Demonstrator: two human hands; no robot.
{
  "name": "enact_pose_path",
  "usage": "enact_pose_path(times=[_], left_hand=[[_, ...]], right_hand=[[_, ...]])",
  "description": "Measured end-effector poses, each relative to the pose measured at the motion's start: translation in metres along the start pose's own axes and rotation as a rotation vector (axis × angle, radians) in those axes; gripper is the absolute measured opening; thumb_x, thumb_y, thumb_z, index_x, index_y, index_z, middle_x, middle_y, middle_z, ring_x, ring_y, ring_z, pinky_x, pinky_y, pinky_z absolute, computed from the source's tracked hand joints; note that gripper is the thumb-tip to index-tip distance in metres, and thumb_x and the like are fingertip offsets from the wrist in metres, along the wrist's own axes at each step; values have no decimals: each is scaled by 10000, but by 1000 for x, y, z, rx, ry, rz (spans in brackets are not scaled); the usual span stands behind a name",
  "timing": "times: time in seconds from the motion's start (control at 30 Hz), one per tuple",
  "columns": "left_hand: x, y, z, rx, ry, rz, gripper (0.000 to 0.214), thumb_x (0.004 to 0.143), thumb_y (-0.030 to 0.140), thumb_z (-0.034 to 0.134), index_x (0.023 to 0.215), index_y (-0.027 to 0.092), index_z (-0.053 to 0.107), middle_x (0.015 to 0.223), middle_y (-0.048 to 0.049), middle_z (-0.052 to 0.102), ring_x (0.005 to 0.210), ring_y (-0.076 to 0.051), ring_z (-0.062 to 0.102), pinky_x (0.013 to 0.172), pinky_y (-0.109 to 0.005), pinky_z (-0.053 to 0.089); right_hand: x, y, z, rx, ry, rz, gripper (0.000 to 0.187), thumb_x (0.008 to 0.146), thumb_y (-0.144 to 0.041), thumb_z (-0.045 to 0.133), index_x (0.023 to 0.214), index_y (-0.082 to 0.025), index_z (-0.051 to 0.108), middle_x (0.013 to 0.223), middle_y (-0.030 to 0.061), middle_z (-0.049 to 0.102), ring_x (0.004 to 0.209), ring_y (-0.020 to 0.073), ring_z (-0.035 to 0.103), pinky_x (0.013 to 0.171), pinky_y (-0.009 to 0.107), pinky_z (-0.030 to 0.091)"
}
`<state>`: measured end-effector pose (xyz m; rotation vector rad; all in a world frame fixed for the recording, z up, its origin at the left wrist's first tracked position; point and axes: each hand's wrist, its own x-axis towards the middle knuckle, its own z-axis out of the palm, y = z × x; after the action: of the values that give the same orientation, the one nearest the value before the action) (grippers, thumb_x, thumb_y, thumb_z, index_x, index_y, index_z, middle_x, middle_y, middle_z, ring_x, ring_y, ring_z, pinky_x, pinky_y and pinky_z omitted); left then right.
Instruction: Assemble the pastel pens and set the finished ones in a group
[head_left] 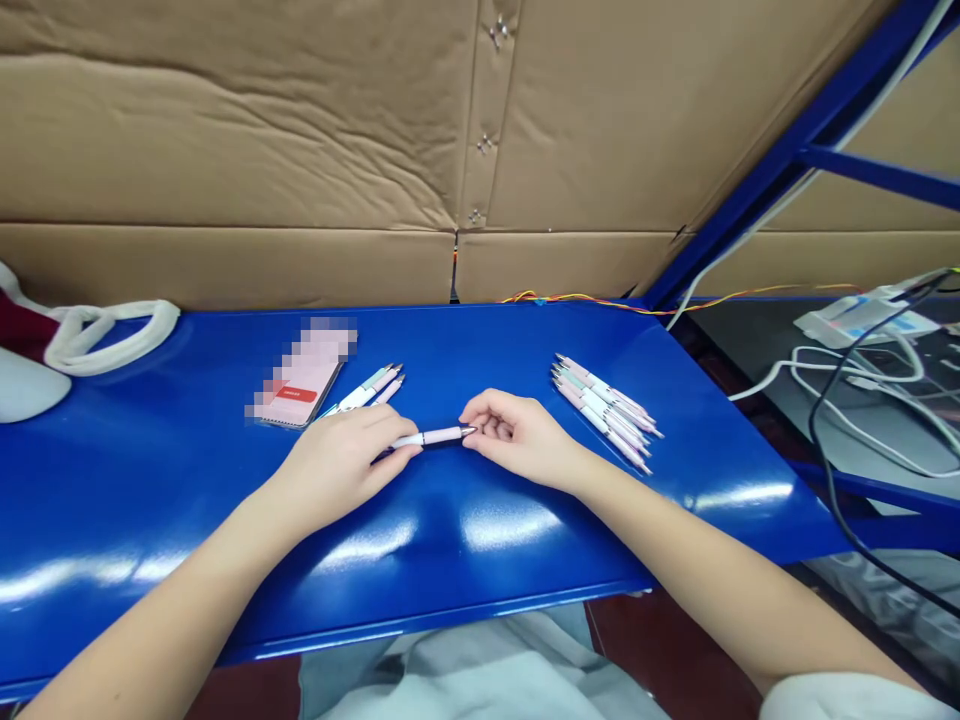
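At the blue bench [187, 480], you hold a single white-and-pink pen [435, 436] level just above the surface. Your left hand [341, 460] has its grip closed on the barrel end, and your right hand [517, 435] pinches the tip. A small group of pens [371, 388] lies just behind your left hand, beside a pink booklet [300, 385]. A larger heap of pens [604, 405] lies near your right wrist, so judging by the piles, most remain unhandled.
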<state>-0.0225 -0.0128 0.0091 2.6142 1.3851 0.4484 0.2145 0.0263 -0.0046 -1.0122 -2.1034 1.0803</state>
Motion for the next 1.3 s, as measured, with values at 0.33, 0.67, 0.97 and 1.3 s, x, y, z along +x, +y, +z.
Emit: enact_pose_path(times=[0.33, 0.67, 0.97, 1.3], left_hand=[[1, 1, -1, -16, -4, -6, 238, 933, 367, 426, 976, 233, 619, 911, -10, 660, 813, -158, 608, 714, -272, 456], [1, 3, 0, 4, 15, 33, 241, 934, 353, 422, 967, 228, 626, 913, -14, 655, 823, -161, 608, 710, -271, 453], [1, 4, 0, 1, 22, 43, 230, 931, 347, 434, 962, 227, 627, 897, -10, 654, 808, -154, 608, 715, -273, 464], [2, 3, 0, 12, 20, 39, 248, 930, 358, 426, 967, 224, 632, 903, -21, 658, 812, -169, 617, 709, -284, 470]], right_hand=[[0, -1, -5, -284, -36, -84, 131, 887, -236, 534, 823, -170, 628, 772, 13, 672, 693, 124, 593, 655, 227, 406], [-2, -4, -4, -158, -159, -26, 241, 836, -305, 615, 1033, -191, 539, 750, -23, 654, 592, 108, 554, 581, 211, 386], [0, -2, -6, -152, -187, -16, 149, 876, -312, 552, 895, -173, 600, 742, -6, 651, 601, 99, 553, 581, 203, 387], [0, -4, -10, -175, -219, -27, 158, 880, -320, 551, 846, -170, 586, 701, -18, 611, 632, 107, 546, 613, 215, 381]])
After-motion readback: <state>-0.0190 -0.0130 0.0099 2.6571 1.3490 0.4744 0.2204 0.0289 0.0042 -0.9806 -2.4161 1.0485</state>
